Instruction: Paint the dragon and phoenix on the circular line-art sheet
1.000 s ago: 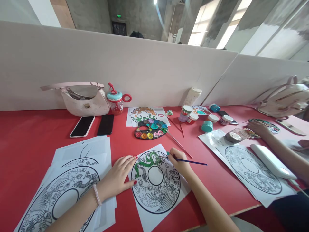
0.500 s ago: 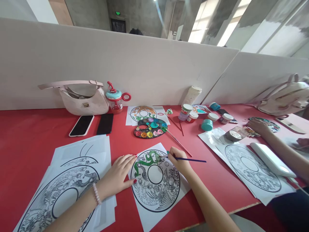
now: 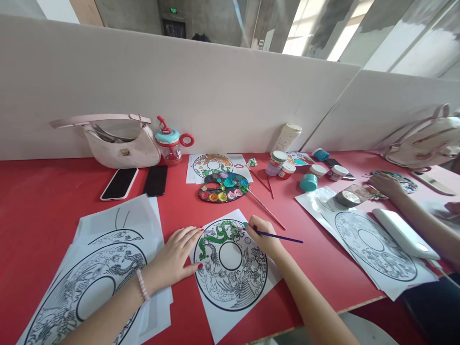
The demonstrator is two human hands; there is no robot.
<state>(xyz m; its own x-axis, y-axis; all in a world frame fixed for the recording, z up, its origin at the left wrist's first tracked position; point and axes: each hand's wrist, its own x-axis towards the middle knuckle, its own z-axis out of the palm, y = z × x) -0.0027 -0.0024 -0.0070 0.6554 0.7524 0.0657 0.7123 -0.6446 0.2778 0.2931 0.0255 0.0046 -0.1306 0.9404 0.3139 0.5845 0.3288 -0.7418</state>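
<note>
A sheet of paper [image 3: 223, 326] with a round dragon-and-phoenix line drawing lies before me, its dragon partly painted green. My right hand [image 3: 264, 237] pinches a thin paintbrush [image 3: 282, 237] with a dark blue handle, its tip over the dragon's head near the top of the drawing. With fingers spread, my left hand [image 3: 178, 258] rests flat at the sheet's left edge, thumb and fingertips on the paper. Beyond the sheet sits a dark paint palette [image 3: 214, 197] holding several colours. A second paintbrush [image 3: 266, 207] leans from its right side onto the table.
Printed sheets [image 3: 153, 306] lie under my left forearm, two phones [image 3: 120, 184] behind them. A handbag [image 3: 122, 146] and a lidded cup [image 3: 170, 148] stand by the partition. Paint jars [image 3: 276, 164] stand right of the palette. At right, a co-worker's arm [image 3: 413, 211] reaches over the red table.
The view has tilted slightly down. My right hand and the paintbrush have shifted a little left over the dragon's head. My left hand stays on the sheet.
</note>
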